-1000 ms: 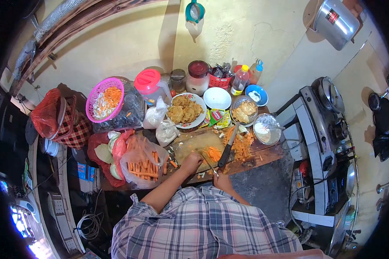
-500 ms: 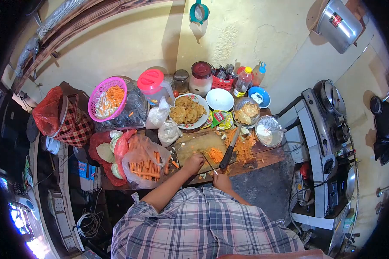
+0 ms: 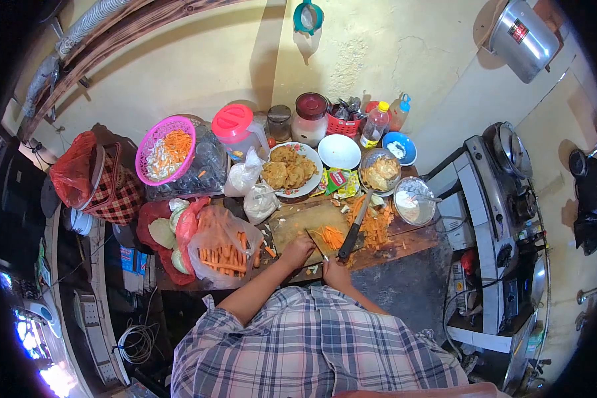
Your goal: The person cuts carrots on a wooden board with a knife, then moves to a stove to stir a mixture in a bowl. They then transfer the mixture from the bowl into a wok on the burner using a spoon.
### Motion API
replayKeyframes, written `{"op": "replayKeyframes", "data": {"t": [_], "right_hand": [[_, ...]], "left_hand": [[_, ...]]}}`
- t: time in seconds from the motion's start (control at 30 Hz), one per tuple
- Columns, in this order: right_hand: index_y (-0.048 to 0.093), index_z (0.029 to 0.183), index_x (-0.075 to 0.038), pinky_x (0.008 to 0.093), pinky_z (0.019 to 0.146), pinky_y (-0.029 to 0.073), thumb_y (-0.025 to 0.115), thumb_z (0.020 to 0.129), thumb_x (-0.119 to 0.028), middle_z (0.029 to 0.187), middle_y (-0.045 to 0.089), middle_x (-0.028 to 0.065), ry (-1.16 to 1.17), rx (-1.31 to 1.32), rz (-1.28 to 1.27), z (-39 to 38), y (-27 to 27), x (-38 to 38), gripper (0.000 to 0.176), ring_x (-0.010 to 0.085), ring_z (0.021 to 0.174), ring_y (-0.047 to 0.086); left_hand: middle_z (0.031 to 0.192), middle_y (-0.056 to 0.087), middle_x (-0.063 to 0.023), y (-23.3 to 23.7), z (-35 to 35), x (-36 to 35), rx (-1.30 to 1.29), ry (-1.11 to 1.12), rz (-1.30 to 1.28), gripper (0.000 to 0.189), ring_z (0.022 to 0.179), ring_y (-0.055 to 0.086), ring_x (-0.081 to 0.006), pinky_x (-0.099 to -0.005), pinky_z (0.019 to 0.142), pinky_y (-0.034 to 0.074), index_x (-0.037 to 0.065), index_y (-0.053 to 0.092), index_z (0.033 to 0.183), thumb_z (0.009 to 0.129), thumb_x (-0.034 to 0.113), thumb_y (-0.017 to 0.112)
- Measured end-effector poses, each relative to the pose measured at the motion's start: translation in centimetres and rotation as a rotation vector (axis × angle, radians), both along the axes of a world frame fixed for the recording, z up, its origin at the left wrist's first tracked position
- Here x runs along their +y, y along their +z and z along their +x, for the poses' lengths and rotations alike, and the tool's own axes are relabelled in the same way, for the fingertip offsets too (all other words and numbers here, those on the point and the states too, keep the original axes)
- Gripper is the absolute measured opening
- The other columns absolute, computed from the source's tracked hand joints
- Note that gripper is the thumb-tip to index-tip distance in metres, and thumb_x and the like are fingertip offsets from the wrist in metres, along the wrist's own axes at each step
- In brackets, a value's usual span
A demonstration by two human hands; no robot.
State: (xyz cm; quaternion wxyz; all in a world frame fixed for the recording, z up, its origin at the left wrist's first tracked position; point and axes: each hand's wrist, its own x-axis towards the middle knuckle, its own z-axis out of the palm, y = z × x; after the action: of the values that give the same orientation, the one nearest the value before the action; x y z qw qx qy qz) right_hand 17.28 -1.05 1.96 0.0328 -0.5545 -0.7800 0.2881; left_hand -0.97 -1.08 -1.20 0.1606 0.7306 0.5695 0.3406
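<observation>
My right hand (image 3: 337,273) is closed round the pale handle of a thin knife (image 3: 317,244), whose dark blade slants up and left over the wooden cutting board (image 3: 292,222). Fingers curled, my left hand (image 3: 298,251) presses down on the board beside the blade; whatever it pinches is hidden. Thin carrot strips (image 3: 330,235) lie just right of the blade. A second, larger knife with a black handle (image 3: 349,241) rests across the board's right side, touched by neither hand. Beyond it a heap of shredded carrot (image 3: 376,229) spreads on the table.
Left of the board are a plastic bag of carrots (image 3: 225,255), cabbage (image 3: 161,232) and bags of white powder (image 3: 261,203). Behind stand a plate of fritters (image 3: 289,168), a white bowl (image 3: 339,152) and a pink basket (image 3: 168,151). A stove (image 3: 494,172) is at the right.
My right hand and the thin knife have shifted slightly left and up, nearer my left hand. The left hand stays almost where it was.
</observation>
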Motion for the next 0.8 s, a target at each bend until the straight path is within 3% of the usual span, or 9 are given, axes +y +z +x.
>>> {"op": "replayKeyframes", "data": {"t": [0.1, 0.17, 0.2, 0.27, 0.6, 0.67, 0.8], "right_hand": [[0.051, 0.099, 0.002, 0.0556, 0.065, 0.046, 0.045, 0.092, -0.028, 0.088, 0.059, 0.0289, 0.026, 0.008, -0.04, 0.7, -0.4, -0.1, 0.031, 0.0483, 0.071, 0.058], [0.05, 0.099, 0.004, 0.0555, 0.059, 0.049, 0.044, 0.092, -0.029, 0.068, 0.061, 0.0267, -0.002, 0.037, 0.016, 1.1, 0.0, -0.4, 0.034, 0.0469, 0.065, 0.061], [0.05, 0.099, 0.004, 0.0555, 0.059, 0.049, 0.044, 0.092, -0.029, 0.068, 0.061, 0.0267, -0.002, 0.034, 0.015, 1.1, 0.1, -0.3, 0.034, 0.0469, 0.065, 0.061], [0.051, 0.098, 0.002, 0.0554, 0.066, 0.046, 0.045, 0.092, -0.028, 0.085, 0.059, 0.0285, -0.023, 0.025, -0.079, 0.7, 0.2, -0.1, 0.031, 0.0496, 0.074, 0.058], [0.053, 0.097, 0.0, 0.0562, 0.064, 0.047, 0.046, 0.091, -0.028, 0.079, 0.06, 0.0294, -0.016, 0.008, -0.083, -0.2, -0.2, 0.2, 0.029, 0.0477, 0.073, 0.059], [0.053, 0.097, 0.0, 0.0561, 0.064, 0.047, 0.047, 0.091, -0.028, 0.076, 0.06, 0.0291, 0.0, 0.052, 0.021, -0.7, -0.6, 0.3, 0.029, 0.0475, 0.071, 0.059], [0.053, 0.096, 0.002, 0.0562, 0.063, 0.047, 0.047, 0.091, -0.027, 0.077, 0.06, 0.0296, 0.009, -0.006, -0.048, -0.1, 0.3, 0.1, 0.03, 0.0475, 0.071, 0.059]], "left_hand": [[0.079, 0.062, -0.0099, 0.7, -0.1, -0.2, 0.028, -0.006, 0.036, 0.007, 0.083, 0.059, -0.0281, -0.0367, 0.073, 0.05, 0.002, 0.065, 0.076, 0.073, 0.008, 0.063], [0.078, 0.061, -0.0097, 0.6, 0.0, -0.5, 0.015, 0.01, 0.03, 0.007, 0.082, 0.059, -0.0278, -0.0365, 0.072, 0.05, 0.002, 0.063, 0.075, 0.072, 0.009, 0.063], [0.078, 0.061, -0.0097, 0.5, 0.1, -0.4, 0.012, 0.009, 0.029, 0.007, 0.082, 0.059, -0.0278, -0.0365, 0.072, 0.05, 0.002, 0.063, 0.075, 0.072, 0.009, 0.063], [0.077, 0.061, -0.0092, 0.4, -0.1, -0.4, 0.053, 0.012, 0.052, 0.006, 0.081, 0.058, -0.0277, -0.0363, 0.071, 0.05, 0.003, 0.063, 0.074, 0.072, 0.008, 0.064], [0.078, 0.06, -0.009, 0.3, -0.1, -0.4, 0.001, -0.001, 0.006, 0.008, 0.083, 0.058, -0.0274, -0.0364, 0.07, 0.05, 0.003, 0.064, 0.077, 0.072, 0.009, 0.064], [0.079, 0.06, -0.0098, 1.0, -0.2, -0.5, 0.02, -0.009, 0.054, 0.009, 0.083, 0.058, -0.0268, -0.0358, 0.071, 0.05, 0.003, 0.064, 0.078, 0.072, 0.009, 0.063], [0.08, 0.06, -0.01, 0.7, -0.2, -0.6, 0.017, -0.009, 0.035, 0.009, 0.083, 0.058, -0.0265, -0.0353, 0.071, 0.05, 0.003, 0.064, 0.078, 0.072, 0.01, 0.063]]}}
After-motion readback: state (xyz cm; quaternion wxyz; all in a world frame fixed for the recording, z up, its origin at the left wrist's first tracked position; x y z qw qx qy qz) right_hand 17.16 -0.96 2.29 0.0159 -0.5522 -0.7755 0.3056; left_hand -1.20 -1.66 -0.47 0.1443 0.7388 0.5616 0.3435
